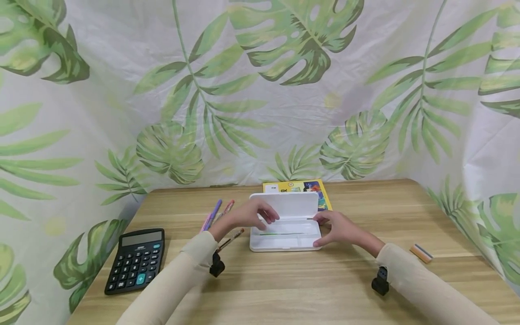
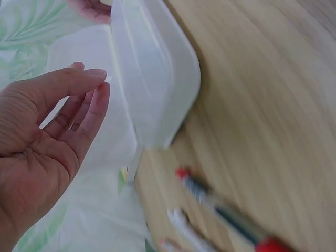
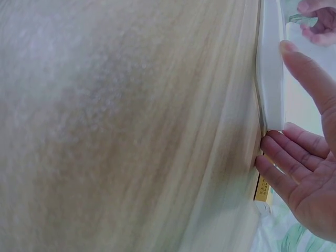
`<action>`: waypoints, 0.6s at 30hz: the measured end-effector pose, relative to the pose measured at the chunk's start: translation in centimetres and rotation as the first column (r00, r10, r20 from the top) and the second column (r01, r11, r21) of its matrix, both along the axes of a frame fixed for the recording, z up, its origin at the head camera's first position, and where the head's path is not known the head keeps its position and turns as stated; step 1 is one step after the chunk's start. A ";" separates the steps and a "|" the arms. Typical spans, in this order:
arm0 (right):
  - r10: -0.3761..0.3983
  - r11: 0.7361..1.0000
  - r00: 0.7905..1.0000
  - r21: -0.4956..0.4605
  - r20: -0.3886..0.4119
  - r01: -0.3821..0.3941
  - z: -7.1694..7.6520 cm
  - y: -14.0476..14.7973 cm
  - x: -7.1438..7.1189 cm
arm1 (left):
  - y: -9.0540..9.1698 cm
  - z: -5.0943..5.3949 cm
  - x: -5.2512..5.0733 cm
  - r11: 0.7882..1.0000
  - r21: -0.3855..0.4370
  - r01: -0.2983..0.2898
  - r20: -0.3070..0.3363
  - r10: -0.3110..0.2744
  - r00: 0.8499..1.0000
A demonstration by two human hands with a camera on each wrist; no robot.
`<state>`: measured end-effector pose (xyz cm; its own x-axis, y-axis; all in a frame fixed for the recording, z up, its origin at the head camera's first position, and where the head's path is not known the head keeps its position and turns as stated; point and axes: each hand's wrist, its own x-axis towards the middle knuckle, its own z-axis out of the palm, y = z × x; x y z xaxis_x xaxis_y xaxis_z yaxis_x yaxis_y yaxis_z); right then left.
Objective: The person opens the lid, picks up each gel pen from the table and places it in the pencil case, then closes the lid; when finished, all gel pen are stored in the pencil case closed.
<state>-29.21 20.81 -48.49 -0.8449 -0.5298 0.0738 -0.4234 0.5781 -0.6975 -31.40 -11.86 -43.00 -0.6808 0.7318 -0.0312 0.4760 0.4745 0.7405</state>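
Note:
A white pencil case (image 1: 276, 247) lies on the table with its lid (image 1: 298, 205) raised. A slim pen or pencil (image 1: 280, 233) with a greenish part lies inside it. Over the left part of the case hovers my left hand (image 1: 253, 214), fingers loosely bent. The left wrist view shows its thumb close to the fingertips, with nothing visible between them. My right hand (image 1: 339, 229) holds the case's right end, thumb at the front corner and fingers at the back near the hinge. In the right wrist view that thumb touches the rim of the case.
A yellow illustrated book or box (image 1: 325, 198) lies behind the case. Left of it are several pens (image 1: 213, 215), one with red ends (image 1: 230, 240) near my left wrist. A black calculator (image 1: 136, 262) sits far left, a striped eraser-like block (image 1: 421, 253) at right. A leaf-print cloth (image 1: 284, 113) hangs behind.

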 end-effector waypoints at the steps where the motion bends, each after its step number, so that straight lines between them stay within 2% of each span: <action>1: 0.001 1.000 1.000 -0.001 -0.003 -0.001 0.0 0.0 0.0 | -0.5 0.2 0.2 1.000 0.000 -0.014 0.008 0.014 1.000; 7: 0.002 1.000 1.000 0.004 -0.008 -0.002 0.1 0.1 0.0 | -3.7 0.9 0.9 0.997 -0.019 -0.069 -0.003 0.069 0.998; 11: -0.001 1.000 1.000 0.013 -0.002 0.001 0.2 0.0 0.0 | -5.7 0.8 1.6 0.996 -0.022 -0.088 0.000 0.088 0.996; 18: -0.004 1.000 1.000 0.028 -0.006 0.004 0.5 -0.2 0.3 | -8.6 0.2 2.6 0.987 -0.102 -0.121 -0.007 0.120 0.993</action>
